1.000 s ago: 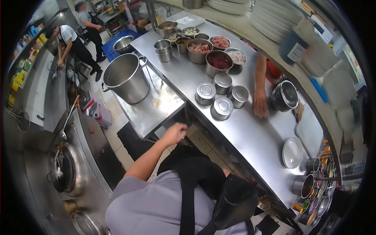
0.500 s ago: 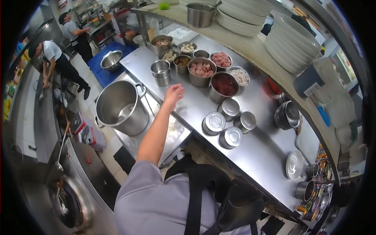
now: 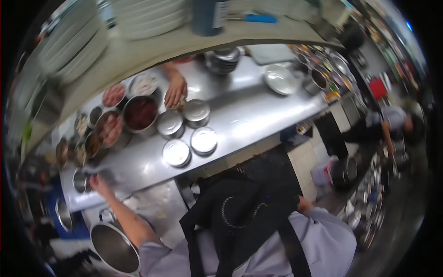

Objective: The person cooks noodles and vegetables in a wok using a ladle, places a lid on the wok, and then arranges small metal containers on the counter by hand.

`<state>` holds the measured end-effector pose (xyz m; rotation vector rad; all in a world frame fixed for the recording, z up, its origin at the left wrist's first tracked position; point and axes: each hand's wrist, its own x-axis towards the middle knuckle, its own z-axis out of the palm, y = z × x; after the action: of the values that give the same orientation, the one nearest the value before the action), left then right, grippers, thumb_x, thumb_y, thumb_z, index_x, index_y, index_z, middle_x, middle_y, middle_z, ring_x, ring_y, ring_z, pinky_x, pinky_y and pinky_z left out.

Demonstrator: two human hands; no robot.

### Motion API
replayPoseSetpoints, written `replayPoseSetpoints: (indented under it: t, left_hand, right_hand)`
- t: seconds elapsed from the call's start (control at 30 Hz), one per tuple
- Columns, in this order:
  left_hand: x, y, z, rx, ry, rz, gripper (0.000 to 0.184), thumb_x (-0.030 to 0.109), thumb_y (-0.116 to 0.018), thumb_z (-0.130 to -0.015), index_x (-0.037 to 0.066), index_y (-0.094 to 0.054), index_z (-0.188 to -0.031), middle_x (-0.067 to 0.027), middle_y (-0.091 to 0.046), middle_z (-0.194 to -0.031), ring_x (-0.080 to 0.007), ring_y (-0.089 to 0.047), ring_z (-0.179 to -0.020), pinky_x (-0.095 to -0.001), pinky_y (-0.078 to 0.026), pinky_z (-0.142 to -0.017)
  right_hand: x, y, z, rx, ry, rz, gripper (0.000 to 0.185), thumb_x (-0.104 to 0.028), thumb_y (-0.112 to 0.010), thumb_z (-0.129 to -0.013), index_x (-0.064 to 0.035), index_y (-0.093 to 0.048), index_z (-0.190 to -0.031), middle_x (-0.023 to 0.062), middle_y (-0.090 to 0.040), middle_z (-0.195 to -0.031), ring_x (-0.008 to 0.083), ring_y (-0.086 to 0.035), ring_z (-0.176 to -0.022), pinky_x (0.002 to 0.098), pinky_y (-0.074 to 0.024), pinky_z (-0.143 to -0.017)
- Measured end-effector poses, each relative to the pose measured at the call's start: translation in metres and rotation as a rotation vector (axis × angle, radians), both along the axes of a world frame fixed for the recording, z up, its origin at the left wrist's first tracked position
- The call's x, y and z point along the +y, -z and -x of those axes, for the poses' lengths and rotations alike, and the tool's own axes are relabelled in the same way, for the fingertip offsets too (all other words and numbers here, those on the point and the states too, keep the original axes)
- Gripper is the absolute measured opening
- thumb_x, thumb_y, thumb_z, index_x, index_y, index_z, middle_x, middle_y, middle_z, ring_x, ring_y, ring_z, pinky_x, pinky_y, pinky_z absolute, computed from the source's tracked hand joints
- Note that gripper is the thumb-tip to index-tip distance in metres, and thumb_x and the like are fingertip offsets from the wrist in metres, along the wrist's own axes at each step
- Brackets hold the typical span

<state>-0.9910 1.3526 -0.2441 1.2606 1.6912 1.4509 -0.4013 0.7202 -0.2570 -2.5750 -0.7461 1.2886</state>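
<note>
My left hand [image 3: 98, 183] is stretched out over the left end of the steel counter, beside the stacked metal cups [image 3: 81, 180]. Its fingers are at or very near the cups' side, but blur hides whether they grip. A stockpot [image 3: 114, 249] stands below my left forearm. Of my right arm only a bit of skin [image 3: 304, 205] shows below the sleeve; the right hand is hidden behind the black apron [image 3: 244, 207]. Another person's hand [image 3: 176, 91] reaches from under the shelf, fingers down beside several lidded metal containers [image 3: 197, 112].
Metal pots of dark red meat [image 3: 140, 113], pink meat pieces [image 3: 110, 129] and white pieces [image 3: 144, 84] line the counter [image 3: 258, 113]. Overhead runs a shelf [image 3: 152, 53] with plates. A white dish [image 3: 280, 79] sits farther right. A person [image 3: 387, 124] works at the right.
The view has swung to the right. My left hand has moved to the stacked cups. Another person's hand has appeared by the lidded containers.
</note>
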Motion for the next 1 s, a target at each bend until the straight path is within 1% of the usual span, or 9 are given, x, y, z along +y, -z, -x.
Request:
replayPoseSetpoints:
  t: [0.23,0.37,0.6,0.73,0.77,0.83,0.87,0.93,1.0]
  left_hand:
    - [-0.078,-0.111,-0.080,-0.144,0.055,-0.132,0.037,0.017,-0.067,-0.100,-0.003,-0.058,-0.130,-0.0132,-0.065,-0.127,-0.0235,-0.060,-0.121,-0.0364,-0.046,-0.106]
    - [-0.167,-0.191,-0.172,-0.503,0.378,-0.303,0.026,0.011,-0.058,-0.104,-0.001,-0.054,-0.127,-0.0146,-0.064,-0.122,-0.0195,-0.063,-0.111,-0.0257,-0.053,-0.084]
    - [-0.334,-0.164,-0.329,-1.033,1.259,0.502,0.027,0.013,-0.060,-0.100,0.000,-0.055,-0.123,-0.0160,-0.064,-0.113,-0.0173,-0.067,-0.086,-0.0187,-0.046,-0.055]
    - [-0.427,-0.099,-0.373,-1.027,1.217,1.328,0.035,0.017,-0.065,-0.098,0.002,-0.056,-0.129,-0.0129,-0.066,-0.114,-0.0174,-0.068,-0.089,-0.0194,-0.048,-0.058]
    - [-0.441,-0.077,-0.379,-1.007,1.215,1.325,0.035,0.017,-0.065,-0.098,0.002,-0.056,-0.129,-0.0129,-0.066,-0.114,-0.0174,-0.068,-0.089,-0.0194,-0.048,-0.058]
    - [-0.466,-0.045,-0.392,-0.099,1.261,0.894,0.028,0.017,-0.070,-0.095,0.003,-0.064,-0.119,-0.0135,-0.069,-0.104,-0.0215,-0.069,-0.085,-0.0281,-0.054,-0.066]
    - [-0.472,-0.036,-0.399,-0.087,1.256,0.889,0.028,0.017,-0.070,-0.095,0.003,-0.064,-0.119,-0.0135,-0.069,-0.104,-0.0215,-0.069,-0.085,-0.0281,-0.054,-0.066]
    - [-0.460,-0.031,-0.432,0.431,1.425,0.067,0.019,0.016,-0.072,-0.093,0.001,-0.070,-0.105,-0.0126,-0.069,-0.090,-0.0225,-0.069,-0.079,-0.0331,-0.055,-0.069]
    - [-0.453,-0.047,-0.487,0.377,1.294,-0.120,0.020,0.019,-0.073,-0.091,-0.001,-0.071,-0.094,-0.0139,-0.067,-0.079,-0.0254,-0.068,-0.074,-0.0385,-0.054,-0.070]
  right_hand:
    - [0.008,0.036,0.022,0.053,-0.023,0.057,0.036,-0.026,-0.068,-0.096,-0.0054,-0.070,-0.126,0.0185,-0.074,-0.119,0.0349,-0.072,-0.108,0.0450,-0.0552,-0.093]
    - [0.014,0.041,0.042,0.113,-0.057,-0.068,0.035,-0.028,-0.068,-0.096,-0.0062,-0.073,-0.123,0.0169,-0.075,-0.116,0.0345,-0.072,-0.108,0.0447,-0.0555,-0.093]
    - [-0.034,0.026,0.029,0.179,0.078,-0.154,0.037,-0.028,-0.068,-0.095,-0.0046,-0.072,-0.123,0.0187,-0.075,-0.115,0.0349,-0.072,-0.108,0.0443,-0.0556,-0.094]
    - [-0.118,0.032,0.015,0.126,0.383,-0.226,0.039,-0.029,-0.068,-0.094,-0.0032,-0.071,-0.123,0.0185,-0.075,-0.112,0.0315,-0.074,-0.101,0.0415,-0.0570,-0.090]
    - [-0.143,0.031,0.016,0.137,0.530,-0.216,0.039,-0.029,-0.068,-0.094,-0.0022,-0.071,-0.123,0.0179,-0.076,-0.110,0.0296,-0.074,-0.099,0.0406,-0.0573,-0.088]
    - [-0.199,0.035,0.024,0.179,0.732,-0.259,0.040,-0.029,-0.067,-0.095,0.0004,-0.071,-0.122,0.0154,-0.076,-0.103,0.0254,-0.075,-0.090,0.0407,-0.0581,-0.082]
    - [-0.234,0.047,0.033,0.165,0.786,-0.299,0.039,-0.029,-0.067,-0.095,0.0010,-0.070,-0.121,0.0145,-0.076,-0.101,0.0242,-0.074,-0.088,0.0402,-0.0581,-0.079]
    - [-0.309,0.096,0.064,0.004,0.778,-0.334,0.036,-0.025,-0.066,-0.096,0.0012,-0.070,-0.121,0.0134,-0.076,-0.099,0.0229,-0.074,-0.083,0.0387,-0.0579,-0.075]
    - [-0.358,0.108,0.093,-0.013,0.858,-0.257,0.036,-0.025,-0.066,-0.096,0.0012,-0.070,-0.121,0.0133,-0.076,-0.099,0.0228,-0.074,-0.083,0.0384,-0.0579,-0.075]
